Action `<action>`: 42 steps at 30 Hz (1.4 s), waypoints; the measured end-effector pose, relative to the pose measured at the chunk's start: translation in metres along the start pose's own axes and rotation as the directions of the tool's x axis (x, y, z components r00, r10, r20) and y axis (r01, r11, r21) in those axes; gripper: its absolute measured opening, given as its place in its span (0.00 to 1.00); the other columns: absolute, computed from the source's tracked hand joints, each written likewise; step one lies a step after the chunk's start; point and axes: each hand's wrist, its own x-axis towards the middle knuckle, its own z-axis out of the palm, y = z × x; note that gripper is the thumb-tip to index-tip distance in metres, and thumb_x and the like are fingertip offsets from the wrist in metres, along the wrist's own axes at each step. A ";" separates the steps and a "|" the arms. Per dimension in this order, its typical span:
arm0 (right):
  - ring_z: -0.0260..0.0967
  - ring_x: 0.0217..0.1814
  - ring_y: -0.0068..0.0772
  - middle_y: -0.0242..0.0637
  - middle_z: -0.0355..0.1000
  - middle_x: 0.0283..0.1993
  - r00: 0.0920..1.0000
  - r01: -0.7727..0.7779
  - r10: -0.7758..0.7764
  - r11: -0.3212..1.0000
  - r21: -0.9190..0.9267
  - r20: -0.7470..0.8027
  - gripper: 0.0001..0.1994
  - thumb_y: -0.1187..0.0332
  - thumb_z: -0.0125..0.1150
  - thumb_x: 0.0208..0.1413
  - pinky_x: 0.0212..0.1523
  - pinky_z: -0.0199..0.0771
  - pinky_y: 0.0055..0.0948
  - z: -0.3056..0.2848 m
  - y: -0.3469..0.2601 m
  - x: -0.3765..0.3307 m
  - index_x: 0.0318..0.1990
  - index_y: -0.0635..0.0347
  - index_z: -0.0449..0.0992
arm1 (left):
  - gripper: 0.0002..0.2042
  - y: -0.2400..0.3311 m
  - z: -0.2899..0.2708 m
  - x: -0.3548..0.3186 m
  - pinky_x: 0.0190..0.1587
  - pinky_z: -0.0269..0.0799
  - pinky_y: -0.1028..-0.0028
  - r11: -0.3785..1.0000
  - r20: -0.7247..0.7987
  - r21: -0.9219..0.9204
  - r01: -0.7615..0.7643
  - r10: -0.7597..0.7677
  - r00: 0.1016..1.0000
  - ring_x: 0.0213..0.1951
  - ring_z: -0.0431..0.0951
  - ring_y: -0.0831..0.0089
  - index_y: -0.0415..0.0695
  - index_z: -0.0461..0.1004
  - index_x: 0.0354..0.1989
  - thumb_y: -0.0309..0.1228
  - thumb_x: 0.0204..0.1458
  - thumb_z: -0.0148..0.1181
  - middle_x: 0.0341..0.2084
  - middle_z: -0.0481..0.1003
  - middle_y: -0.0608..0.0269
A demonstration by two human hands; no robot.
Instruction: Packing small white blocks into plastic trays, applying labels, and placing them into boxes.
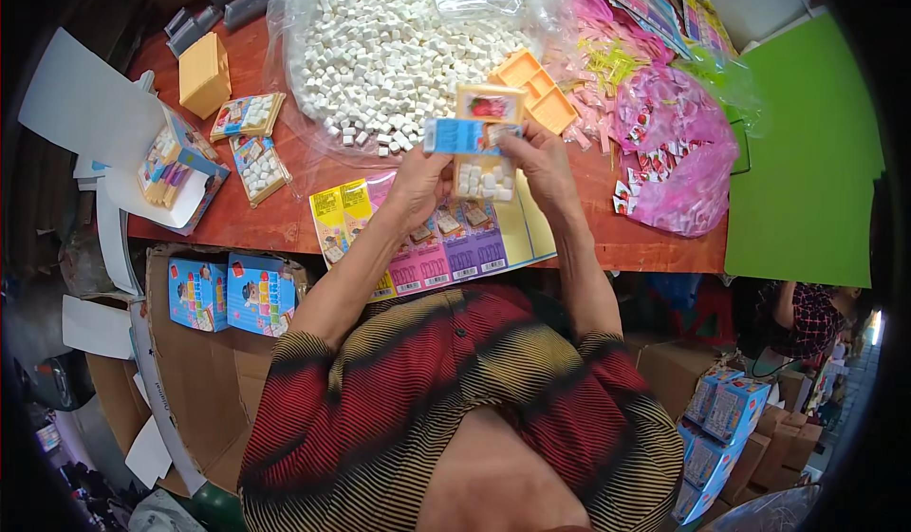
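My left hand [419, 183] and my right hand [545, 166] hold up a small pale-yellow compartment tray [464, 105] over the table's front part. White cubes [489, 181] fill its near end, and a picture of red fruit shows at its far end. A blue printed label [460, 137] lies across its middle; its left end sticks out beyond the tray by my left fingers. My right thumb presses on the label's right part. Below my hands lies a sheet of coloured labels [465, 249] in yellow, pink and purple, its right part bare.
A large clear bag of white cubes [370, 57] spreads over the red table [294, 219]. Right of it lie an orange tray [539, 91] and a pink bag of small packets [688, 195]. Filled packs [259, 168] and an open display box [180, 176] stand left. A person [802, 318] is at far right.
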 end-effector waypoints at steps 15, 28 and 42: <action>0.62 0.30 0.15 0.31 0.67 0.29 0.962 0.232 -0.255 0.954 -0.191 -0.103 0.08 0.76 0.53 0.45 0.29 0.63 0.13 0.028 -0.001 -0.024 0.34 0.67 0.65 | 0.11 0.003 0.010 -0.008 0.28 0.65 0.77 0.672 -0.049 0.600 -0.434 0.573 0.818 0.25 0.71 0.76 0.36 0.70 0.31 0.30 0.40 0.55 0.24 0.72 0.61; 0.63 0.39 0.22 0.35 0.67 0.38 0.970 0.110 -0.104 0.994 -0.016 0.221 0.14 0.75 0.50 0.45 0.42 0.62 0.21 0.022 0.002 -0.014 0.41 0.67 0.64 | 0.10 0.014 -0.007 -0.014 0.29 0.66 0.81 0.800 -0.022 0.580 -0.151 0.201 0.979 0.26 0.69 0.83 0.35 0.70 0.32 0.28 0.43 0.51 0.25 0.71 0.65; 0.65 0.33 0.23 0.36 0.68 0.33 0.961 0.251 -0.191 0.906 -0.340 0.199 0.17 0.74 0.52 0.45 0.33 0.65 0.19 0.073 0.018 0.002 0.44 0.64 0.61 | 0.10 0.041 -0.035 -0.037 0.25 0.65 0.79 0.699 -0.056 0.668 -0.255 0.389 0.920 0.24 0.69 0.81 0.36 0.70 0.30 0.30 0.42 0.52 0.22 0.71 0.64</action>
